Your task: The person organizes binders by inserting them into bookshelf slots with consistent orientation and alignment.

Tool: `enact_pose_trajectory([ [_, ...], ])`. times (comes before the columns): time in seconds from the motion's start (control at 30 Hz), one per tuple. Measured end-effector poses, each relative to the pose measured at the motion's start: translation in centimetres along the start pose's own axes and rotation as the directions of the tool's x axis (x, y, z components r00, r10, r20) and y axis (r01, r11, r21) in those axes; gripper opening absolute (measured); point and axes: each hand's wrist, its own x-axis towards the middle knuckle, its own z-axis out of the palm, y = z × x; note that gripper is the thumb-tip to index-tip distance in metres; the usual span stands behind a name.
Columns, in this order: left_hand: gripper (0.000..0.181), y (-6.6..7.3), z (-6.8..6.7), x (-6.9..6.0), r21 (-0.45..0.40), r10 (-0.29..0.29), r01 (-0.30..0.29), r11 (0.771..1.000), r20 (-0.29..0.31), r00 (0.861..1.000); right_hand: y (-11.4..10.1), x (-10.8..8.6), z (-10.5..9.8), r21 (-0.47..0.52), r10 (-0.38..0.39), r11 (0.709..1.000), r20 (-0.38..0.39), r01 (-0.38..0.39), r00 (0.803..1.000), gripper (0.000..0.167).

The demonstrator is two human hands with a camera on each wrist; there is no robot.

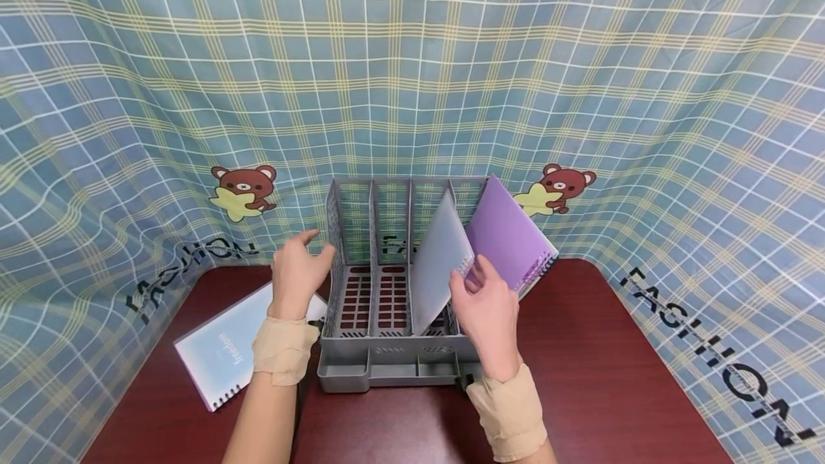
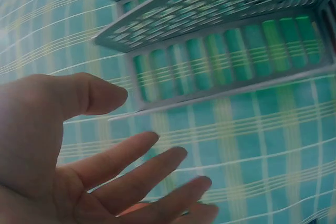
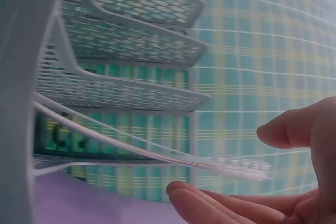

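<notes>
A grey file rack (image 1: 390, 344) with upright dividers stands on the table. A spiral notebook with a translucent cover (image 1: 441, 263) stands tilted in its third slot from the left. My right hand (image 1: 486, 306) is at the notebook's coil edge; in the right wrist view, thumb and fingers (image 3: 197, 203) are spread on either side of the coil without gripping it. A purple spiral notebook (image 1: 505, 235) leans outward at the rack's right end. My left hand (image 1: 299, 271) hovers by the rack's left wall, fingers spread and holding nothing.
A pale blue spiral notebook (image 1: 225, 342) marked "freedom" lies flat on the dark red table (image 1: 599, 378), left of the rack and partly behind my left arm. Small open trays (image 1: 344, 371) line the rack's front. A checked curtain (image 1: 412, 77) surrounds the table.
</notes>
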Motion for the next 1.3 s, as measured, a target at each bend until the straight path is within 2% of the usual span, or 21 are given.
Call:
enact_pose_trajectory([
  [0.1, 0.046, 0.6, -1.0, -0.6, 0.019, 0.046, -0.045, 0.999, -0.039, 0.998, -0.5, -0.1, -0.7, 0.024, 0.015, 1.0, -0.003, -0.015, 1.0, 0.064],
  [0.23, 0.043, 0.9, -2.2, -1.4, 0.057, 0.103, -0.101, 0.993, -0.04, 0.994, -0.9, -0.1, -2.0, 0.039, 0.028, 0.999, -0.031, -0.027, 0.999, 0.068],
  [0.33, 0.042, 0.5, -3.3, -2.1, 0.094, 0.145, -0.142, 0.985, -0.032, 0.989, -1.0, 0.0, -3.3, 0.037, 0.043, 0.999, -0.096, -0.04, 0.994, 0.069],
  [0.43, 0.043, -0.5, -4.6, -2.6, 0.129, 0.156, -0.149, 0.98, -0.042, 0.987, -1.3, 0.0, -4.7, 0.075, 0.046, 0.997, -0.197, -0.031, 0.979, 0.065],
  [0.5, 0.045, -1.3, -5.5, -2.9, 0.146, 0.14, -0.131, 0.981, -0.055, 0.989, -1.6, -0.1, -5.2, 0.143, 0.017, 0.989, -0.278, 0.024, 0.961, 0.056],
  [0.57, 0.05, -2.1, -6.3, -3.1, 0.155, 0.108, -0.097, 0.983, -0.066, 0.992, -2.1, -0.3, -5.4, 0.206, -0.041, 0.971, -0.355, 0.12, 0.934, 0.047],
  [0.67, 0.053, -3.3, -7.4, -3.5, 0.166, 0.076, -0.064, 0.984, -0.066, 0.995, -2.8, -0.6, -4.9, 0.281, -0.151, 0.915, -0.43, 0.291, 0.89, 0.04],
  [0.73, 0.053, -4.2, -7.9, -3.9, 0.187, 0.089, -0.077, 0.979, -0.055, 0.995, -3.2, -0.8, -4.1, 0.297, -0.213, 0.882, -0.438, 0.365, 0.873, 0.04],
  [0.8, 0.053, -5.2, -8.4, -4.4, 0.211, 0.118, -0.108, 0.971, -0.034, 0.992, -3.5, -1.1, -3.1, 0.303, -0.268, 0.861, -0.408, 0.407, 0.872, 0.042],
  [0.9, 0.055, -6.5, -9.3, -5.1, 0.258, 0.155, -0.153, 0.954, 0.012, 0.988, -3.9, -1.1, -1.5, 0.233, -0.359, 0.864, -0.337, 0.446, 0.87, 0.045],
  [1.0, 0.061, -7.8, -10.2, -5.6, 0.304, 0.141, -0.156, 0.94, 0.072, 0.987, -4.4, -0.8, 0.5, 0.158, -0.477, 0.843, -0.225, 0.514, 0.85, 0.049],
  [1.07, 0.067, -8.7, -10.6, -6.0, 0.345, 0.114, -0.151, 0.926, 0.125, 0.986, -4.9, -0.6, 2.1, 0.153, -0.552, 0.809, -0.129, 0.567, 0.823, 0.053],
  [1.17, 0.075, -10.3, -10.7, -6.7, 0.384, 0.049, -0.131, 0.914, 0.217, 0.975, -5.6, -0.6, 4.8, 0.189, -0.643, 0.753, 0.015, 0.63, 0.765, 0.057],
  [1.3, 0.078, -12.4, -10.2, -7.9, 0.392, -0.022, -0.102, 0.914, 0.299, 0.954, -6.6, -1.6, 8.1, 0.174, -0.674, 0.739, 0.205, 0.651, 0.71, 0.061],
])
